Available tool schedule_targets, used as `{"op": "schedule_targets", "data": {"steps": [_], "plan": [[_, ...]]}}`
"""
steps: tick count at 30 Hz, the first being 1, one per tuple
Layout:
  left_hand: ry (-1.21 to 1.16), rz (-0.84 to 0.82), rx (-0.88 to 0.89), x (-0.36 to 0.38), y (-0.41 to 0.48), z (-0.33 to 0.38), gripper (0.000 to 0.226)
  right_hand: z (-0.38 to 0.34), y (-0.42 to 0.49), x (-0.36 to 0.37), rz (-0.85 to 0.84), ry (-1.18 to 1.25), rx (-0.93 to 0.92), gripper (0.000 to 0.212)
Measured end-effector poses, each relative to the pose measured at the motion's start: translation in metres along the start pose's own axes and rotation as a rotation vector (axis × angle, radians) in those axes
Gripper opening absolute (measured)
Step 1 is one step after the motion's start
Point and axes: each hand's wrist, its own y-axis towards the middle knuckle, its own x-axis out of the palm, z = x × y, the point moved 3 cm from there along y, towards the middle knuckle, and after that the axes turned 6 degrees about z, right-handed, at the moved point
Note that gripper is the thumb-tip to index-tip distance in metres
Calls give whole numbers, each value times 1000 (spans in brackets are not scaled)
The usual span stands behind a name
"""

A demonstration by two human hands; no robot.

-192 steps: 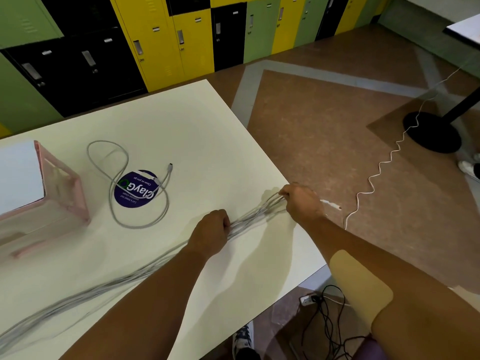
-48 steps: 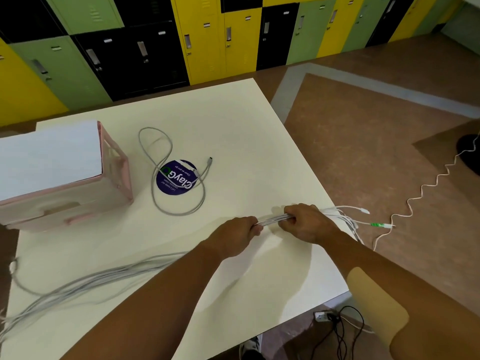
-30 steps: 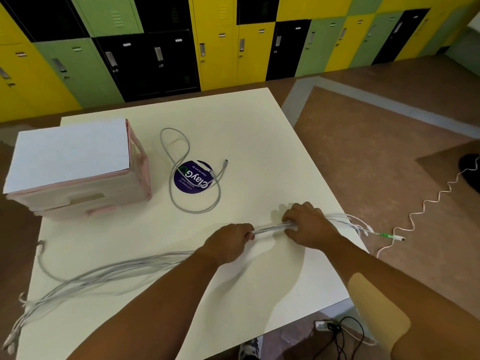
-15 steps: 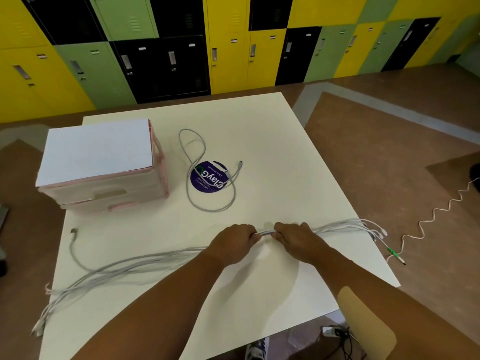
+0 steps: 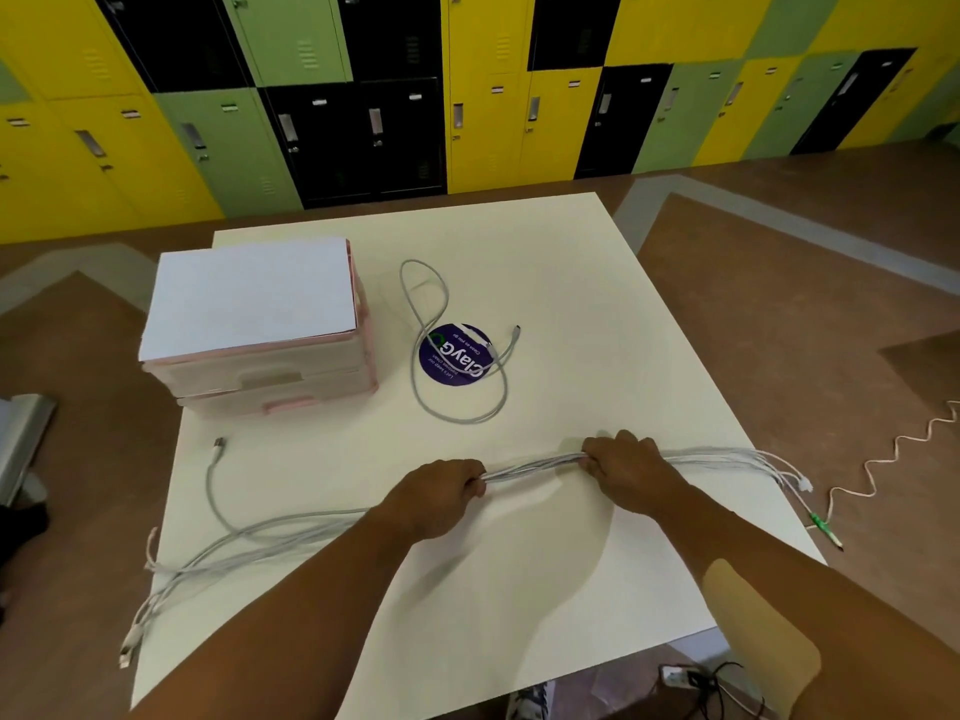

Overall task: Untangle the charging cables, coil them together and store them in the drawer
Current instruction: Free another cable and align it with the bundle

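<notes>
Fingers of our left hand (image 5: 441,495) and right hand (image 5: 631,471) curl round the cable bundle (image 5: 535,466) at lower centre of the frame, stretching it straight so we can coil it, the drawer unit (image 5: 270,379) waiting centre left

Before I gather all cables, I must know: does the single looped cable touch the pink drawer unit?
Apart. The head view shows a strip of bare table between the looped cable and the pink drawer unit.

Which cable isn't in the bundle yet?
The grey cable looped over the blue sticker, untouched. The rest form the bundle gripped by the left hand and right hand.
</notes>
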Motion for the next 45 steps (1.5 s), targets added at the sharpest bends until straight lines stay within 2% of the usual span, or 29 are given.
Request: {"op": "schedule_targets", "data": {"steps": [5, 10, 14, 16, 19, 22, 25, 31, 38, 45], "plan": [[7, 32, 23, 2, -3, -4, 18, -23, 3, -9, 58, 18, -114, 25], [44, 125, 33, 2, -5, -1, 19, -93, 4, -6, -11, 187, -268, 28], [80, 205, 18, -3, -10, -1, 25, -125, 6, 8, -41, 264, -210, 27], [106, 204, -24, -1, -13, 1, 30, -125, 5, 11, -62, 259, -193, 26], [94, 207, -142, -5, -22, -11, 49, -120, 2, 12, -62, 225, -194, 24], [147, 178, -136, -14, -41, -37, 55, -107, 3, 9, -58, 204, -159, 19], [183, 177, -94, -23, -63, -60, 49, -105, 5, 7, -75, 190, -166, 18], [93, 180, -65, -27, -81, -74, 24, -120, 7, 5, -51, 137, -196, 20], [71, 260, -3, -35, -79, -78, 19, -142, 10, 1, -32, 18, -224, 25], [54, 283, -1, -33, -75, -80, 19, -208, 12, 7, -81, 274, -305, 18]]}}
